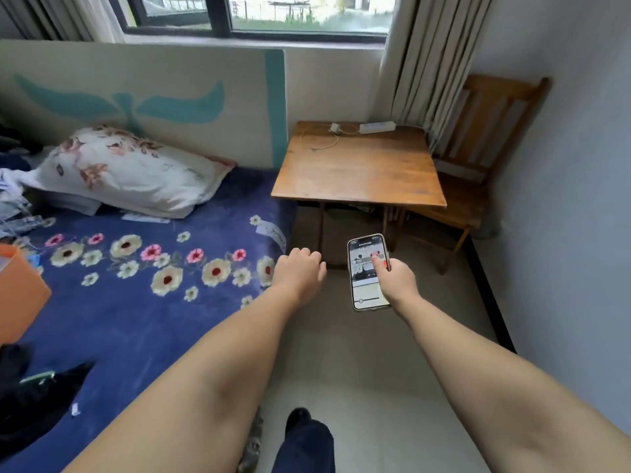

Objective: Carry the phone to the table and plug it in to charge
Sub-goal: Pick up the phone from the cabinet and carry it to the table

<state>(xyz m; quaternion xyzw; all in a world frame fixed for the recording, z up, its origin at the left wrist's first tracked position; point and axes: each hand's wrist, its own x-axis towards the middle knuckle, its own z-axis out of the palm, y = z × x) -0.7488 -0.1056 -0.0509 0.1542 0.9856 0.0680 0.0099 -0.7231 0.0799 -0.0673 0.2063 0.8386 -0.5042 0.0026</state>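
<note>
A person stands beside a bed, both bare forearms reaching toward the centre of the frame. The right hand grips a lit phone at lower centre, thumb pressed on the screen, fingers wrapped behind the case. The left hand hangs just left of it, empty, fingers curled loosely inward, palm down.

The carry appears partly done: the phone is held in the air over the floor, short of the wooden table that fills the centre right of the frame. Placing and plugging in remain. On the table's far edge, toward the upper centre, a white power strip lies beside a white charger block, and a thin charging cable loops from it across the tabletop, its free end lying loose on the wood. The tabletop looks otherwise bare, smooth and level.

The room is narrow. A bed with a dark blue floral blanket takes the left half of the frame, a flowered pillow at its head against a cream headboard with a teal motif. A wooden chair sits tucked behind the table at right, under pale curtains and a dark-framed window along the top. The floor between bed and wall looks clear for the approach.
</note>
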